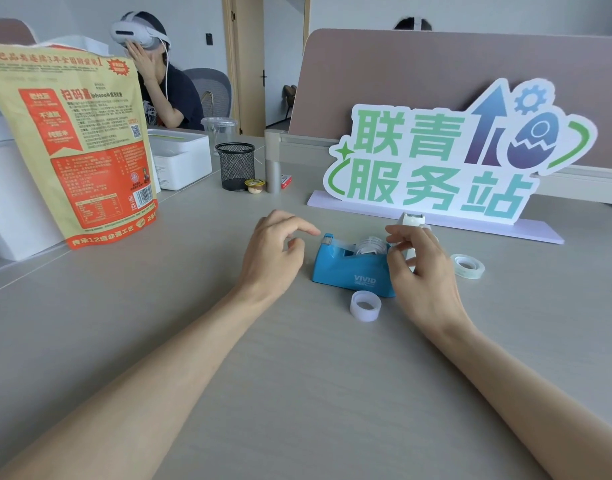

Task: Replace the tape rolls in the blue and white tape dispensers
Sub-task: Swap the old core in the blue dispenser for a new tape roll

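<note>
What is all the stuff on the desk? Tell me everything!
Blue dispenser: 1, blue, desk centre, roll inside.
White dispenser: 1, white, behind blue one, mostly hidden.
Loose rolls: 2, clear; one in front of blue dispenser, one right of it.
Sign: 1, green and white, back right.
Bag: 1, tan and red, left.
Pen cup: 1, black mesh, back.
White box: 1, beside bag.
Left hand: empty, left of blue dispenser.
Right hand: at blue dispenser's roll end.

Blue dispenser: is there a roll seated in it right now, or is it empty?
Loaded. A roll sits in the blue dispenser, its tape running forward to the cutter. The right hand hides the rear.
</note>
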`<state>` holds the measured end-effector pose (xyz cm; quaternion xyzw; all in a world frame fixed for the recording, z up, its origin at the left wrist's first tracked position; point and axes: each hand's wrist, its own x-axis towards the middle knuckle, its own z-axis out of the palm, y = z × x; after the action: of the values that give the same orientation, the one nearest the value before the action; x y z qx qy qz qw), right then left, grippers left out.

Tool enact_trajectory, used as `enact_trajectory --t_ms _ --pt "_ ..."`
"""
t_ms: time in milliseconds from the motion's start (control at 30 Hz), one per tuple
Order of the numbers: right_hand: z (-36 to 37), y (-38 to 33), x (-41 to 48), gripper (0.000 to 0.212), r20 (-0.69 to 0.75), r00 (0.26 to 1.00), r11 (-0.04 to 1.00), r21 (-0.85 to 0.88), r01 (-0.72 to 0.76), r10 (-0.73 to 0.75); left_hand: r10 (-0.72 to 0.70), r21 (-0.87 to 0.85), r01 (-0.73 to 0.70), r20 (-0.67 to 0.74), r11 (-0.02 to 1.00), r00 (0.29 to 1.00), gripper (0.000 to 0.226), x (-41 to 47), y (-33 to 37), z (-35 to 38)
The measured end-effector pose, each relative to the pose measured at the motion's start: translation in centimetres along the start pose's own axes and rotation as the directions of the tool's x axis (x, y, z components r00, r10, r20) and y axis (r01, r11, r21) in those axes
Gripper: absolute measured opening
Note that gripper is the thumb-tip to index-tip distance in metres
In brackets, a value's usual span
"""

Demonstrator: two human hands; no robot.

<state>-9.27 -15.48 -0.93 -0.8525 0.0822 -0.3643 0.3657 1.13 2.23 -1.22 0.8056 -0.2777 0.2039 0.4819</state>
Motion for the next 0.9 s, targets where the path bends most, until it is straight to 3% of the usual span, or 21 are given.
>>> enact_trajectory --t_ms 400,900 --pt "0.13 0.17 0.1 0.03 0.005 1.0 1.0 0.002 0.007 -0.007 -0.056 0.103 0.052 0.037 0.993 0.998 0.052 0.02 0.1 0.03" --pt "0.01 -0.03 0.06 0.029 0.036 0.999 1.0 0.017 -0.019 0.018 -0.119 0.225 0.08 0.17 0.971 0.978 0.041 -0.09 -0.47 -0.06"
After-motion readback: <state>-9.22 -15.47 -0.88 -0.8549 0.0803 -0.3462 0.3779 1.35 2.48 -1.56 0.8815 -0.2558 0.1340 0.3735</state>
